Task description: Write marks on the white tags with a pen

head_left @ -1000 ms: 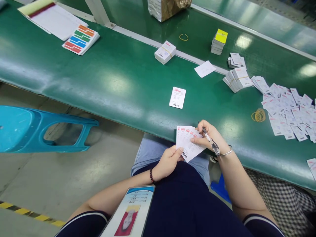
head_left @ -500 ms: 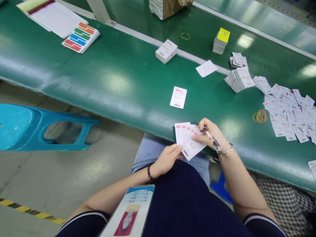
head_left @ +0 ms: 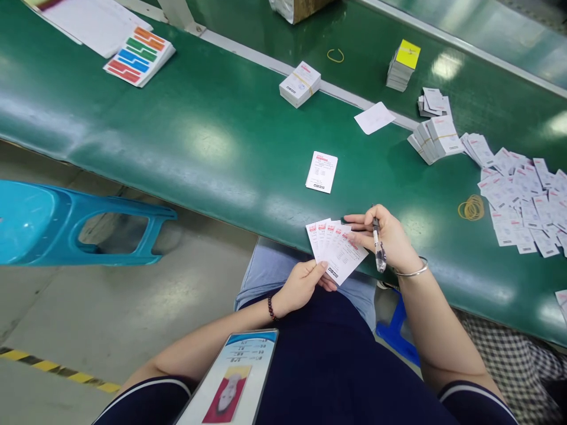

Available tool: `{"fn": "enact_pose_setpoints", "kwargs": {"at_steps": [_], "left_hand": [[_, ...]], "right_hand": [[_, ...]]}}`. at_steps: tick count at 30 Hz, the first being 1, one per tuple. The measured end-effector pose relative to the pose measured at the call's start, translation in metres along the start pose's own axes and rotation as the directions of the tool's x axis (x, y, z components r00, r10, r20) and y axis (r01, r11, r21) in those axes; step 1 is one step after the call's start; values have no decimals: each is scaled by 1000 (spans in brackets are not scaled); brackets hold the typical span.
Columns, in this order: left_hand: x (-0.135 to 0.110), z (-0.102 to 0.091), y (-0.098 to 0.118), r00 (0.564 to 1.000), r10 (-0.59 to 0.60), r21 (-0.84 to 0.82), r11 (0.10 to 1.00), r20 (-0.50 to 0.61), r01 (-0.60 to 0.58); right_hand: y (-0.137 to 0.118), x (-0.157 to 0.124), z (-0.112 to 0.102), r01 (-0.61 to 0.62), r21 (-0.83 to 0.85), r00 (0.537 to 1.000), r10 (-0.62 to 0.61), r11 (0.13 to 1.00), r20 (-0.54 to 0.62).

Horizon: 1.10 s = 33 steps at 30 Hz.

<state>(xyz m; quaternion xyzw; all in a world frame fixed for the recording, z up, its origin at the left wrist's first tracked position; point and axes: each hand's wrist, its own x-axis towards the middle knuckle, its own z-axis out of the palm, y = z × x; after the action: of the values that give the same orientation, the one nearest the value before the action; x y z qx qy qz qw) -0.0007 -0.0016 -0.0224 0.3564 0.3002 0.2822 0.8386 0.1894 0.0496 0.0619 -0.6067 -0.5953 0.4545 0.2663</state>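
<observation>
My left hand (head_left: 306, 280) is closed on the lower end of several white printed cards (head_left: 340, 255), spread like a fan above my lap at the table's near edge. A pen (head_left: 378, 247) is held in my right hand (head_left: 384, 235), its clear end pointing toward me. The right thumb touches the upper right of the fan, and the other fingers reach out past its top. Beyond the fan, a small stack of the same cards (head_left: 321, 172) lies on the green table (head_left: 212, 177).
Loose cards (head_left: 527, 203) lie scattered at the right, beside rubber bands (head_left: 471, 208) and banded bundles (head_left: 438, 139). Farther back are a banded stack (head_left: 300, 84), a single slip (head_left: 374, 118) and a yellow-topped pile (head_left: 403, 65). A blue stool (head_left: 101, 227) stands at the left.
The cards in my left hand are fanned wider to the left. My right-hand fingers have stretched out more, and the pen has turned more upright. The view has shifted slightly.
</observation>
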Motion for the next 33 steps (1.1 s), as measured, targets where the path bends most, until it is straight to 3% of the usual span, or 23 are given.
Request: {"fn": "enact_pose_setpoints", "kwargs": {"at_steps": [4,6,15,19,24,28,33], "left_hand": [[2,1,-2,1000,-19,-79,997,-25,17],[3,0,-2,999,-37,-117,993,-27,33],[5,2,2,995,-101,-234,968,-14,95],[4,3,5,992,-128,-249,961,-17,120],[4,1,8,988,-156,-252,956,-12,148],[5,0,7,989,-149,-266,953,7,146],[6,-2,6,989,-145,-279,949,14,143]], "right_hand": [[-7,-6,0,118,-4,966,-116,993,-230],[-12,-9,1,158,15,948,-147,987,-283],[-16,-10,22,142,172,987,-126,975,-99],[-20,-2,33,164,-16,986,-164,986,25],[-21,7,44,285,-277,959,-272,918,85],[-19,13,49,425,-388,903,-414,817,118],[-12,16,50,462,-429,878,-467,776,100]]}}
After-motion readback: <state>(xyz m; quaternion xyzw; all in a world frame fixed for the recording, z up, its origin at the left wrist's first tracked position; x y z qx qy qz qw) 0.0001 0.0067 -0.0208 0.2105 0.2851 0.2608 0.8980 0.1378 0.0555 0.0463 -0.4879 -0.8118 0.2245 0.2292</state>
